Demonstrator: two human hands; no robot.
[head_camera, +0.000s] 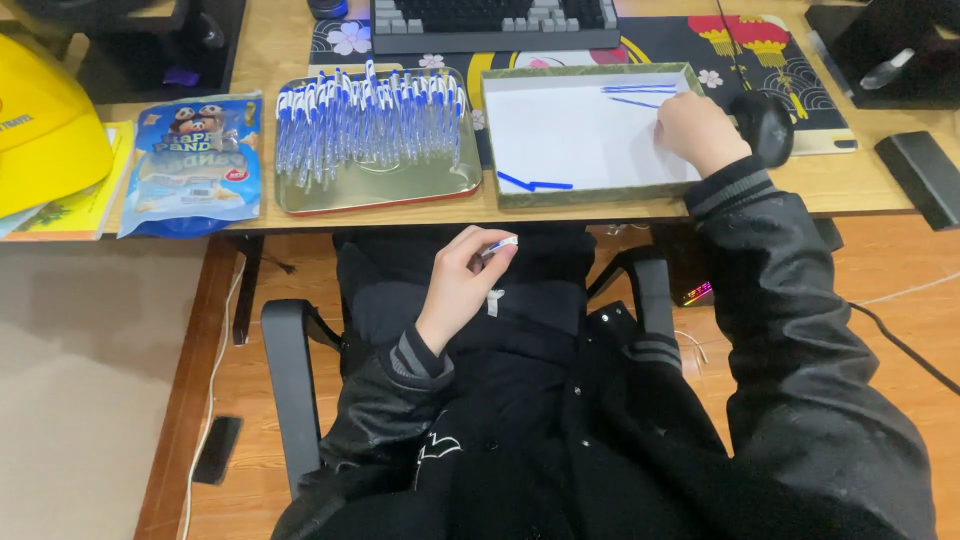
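Wooden desk (300, 225) setup here, keyboard at the far edge. A silver metal tray (378, 190) is holding a row of blue-and-white pens (370, 120), fanned out for easy grabbing. The left hand (462, 285) is pinching a small blue-and-white pen piece (500, 244) over the lap. The right hand (700, 130) is resting curled in the white-lined shallow box (590, 195) by the loose blue refills (640, 90); can't tell if it's gripping one.

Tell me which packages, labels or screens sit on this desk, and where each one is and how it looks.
Soft blue snack bag with cartoon pandas: left part of the desk, lying flat beside the metal tray of blue-and-white pens.
Yellow hard hat with small dark lettering: far left edge of the desk, rounded and glossy.
No screen shows in this view.
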